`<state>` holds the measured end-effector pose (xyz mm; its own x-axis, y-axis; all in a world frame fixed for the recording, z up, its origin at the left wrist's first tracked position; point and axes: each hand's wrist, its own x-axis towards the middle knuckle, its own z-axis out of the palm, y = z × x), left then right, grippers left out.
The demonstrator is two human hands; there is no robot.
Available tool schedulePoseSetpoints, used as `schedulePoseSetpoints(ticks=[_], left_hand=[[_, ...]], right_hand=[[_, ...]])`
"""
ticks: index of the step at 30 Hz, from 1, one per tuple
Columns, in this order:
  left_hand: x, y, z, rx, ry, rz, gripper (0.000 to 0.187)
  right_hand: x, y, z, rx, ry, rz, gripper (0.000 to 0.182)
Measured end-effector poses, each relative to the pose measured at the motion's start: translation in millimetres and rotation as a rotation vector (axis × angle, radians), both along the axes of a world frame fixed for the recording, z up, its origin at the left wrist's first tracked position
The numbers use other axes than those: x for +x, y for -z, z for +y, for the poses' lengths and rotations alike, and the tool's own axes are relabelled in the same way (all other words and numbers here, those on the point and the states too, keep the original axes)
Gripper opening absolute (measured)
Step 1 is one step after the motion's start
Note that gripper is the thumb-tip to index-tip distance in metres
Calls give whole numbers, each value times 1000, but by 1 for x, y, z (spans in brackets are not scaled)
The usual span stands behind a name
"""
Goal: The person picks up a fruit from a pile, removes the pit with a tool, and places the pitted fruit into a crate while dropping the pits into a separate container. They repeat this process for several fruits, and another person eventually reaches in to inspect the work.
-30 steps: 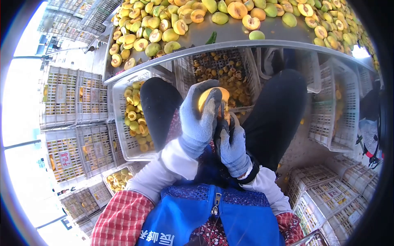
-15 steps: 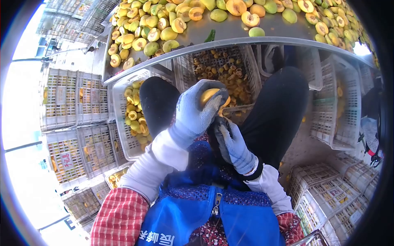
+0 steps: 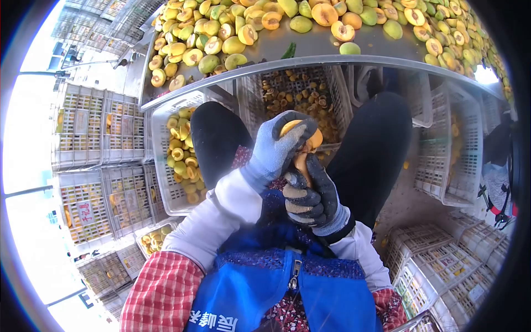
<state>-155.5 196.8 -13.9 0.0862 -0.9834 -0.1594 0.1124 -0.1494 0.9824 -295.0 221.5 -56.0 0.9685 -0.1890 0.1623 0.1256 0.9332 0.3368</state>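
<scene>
Gloved in grey and blue, my left hand is wrapped round a yellow-orange fruit, whose flesh shows between the fingers above my lap. Just below and to the right, my right hand has its dark-gloved fingers curled round a narrow orange-brown object. The top of this object meets the underside of the fruit; whether it is a tool or a piece of fruit I cannot tell.
Whole and halved fruit lies on a metal table ahead. Under its edge stands a crate of small brown-yellow pieces. A white crate of halves sits left of my knee. Stacked crates stand left, others right.
My right hand has turned and its fingers have curled up, so the narrow object now shows. The fruit in my left hand shows more orange flesh. The view has shifted slightly.
</scene>
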Motion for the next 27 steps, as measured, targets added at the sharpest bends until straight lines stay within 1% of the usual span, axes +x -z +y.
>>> schedulePoseSetpoints(ticks=[1,5,7,8,10,11,13,14,16,17,19,20,22,23,25,26,27], left_hand=[[-1,-1,1,69,-72,152,20],[3,-4,11,75,-82,188,20],[8,-3,11,10,-38,56,20],[12,-3,13,10,-44,57,20],[21,-4,14,-175,92,-188,30],[21,-5,16,-173,89,-187,30],[20,-9,18,-95,89,-68,30],[18,-10,20,-97,86,-68,30],[13,-10,24,44,19,324,24],[11,-8,24,40,16,327,24],[9,-3,25,58,-64,368,26],[12,4,25,53,-66,369,26],[21,19,26,260,-125,846,31],[17,18,26,274,-256,674,31],[18,38,32,147,-388,198,31],[19,31,30,147,-477,326,31],[23,24,30,150,-577,460,31]], right_hand=[[1,0,-1,-42,13,0,37],[5,-1,4,-58,-6,-9,43],[10,0,7,10,-5,-172,48],[11,-2,10,10,-11,-172,48],[14,-6,12,83,-28,-221,50],[14,-7,15,85,-32,-219,50],[16,-9,17,85,-19,-257,49],[17,-8,18,83,-22,-257,49],[18,-5,18,68,-43,-280,49],[17,-4,17,65,-47,-277,49],[13,-3,15,-4,-24,-142,46],[12,-5,13,-8,-27,-141,46],[8,-14,11,-276,18,-94,43],[3,-23,7,-317,11,-33,43],[0,-10,3,-185,124,238,47],[-1,8,-3,-28,129,385,50],[1,3,-12,-49,73,775,52]])
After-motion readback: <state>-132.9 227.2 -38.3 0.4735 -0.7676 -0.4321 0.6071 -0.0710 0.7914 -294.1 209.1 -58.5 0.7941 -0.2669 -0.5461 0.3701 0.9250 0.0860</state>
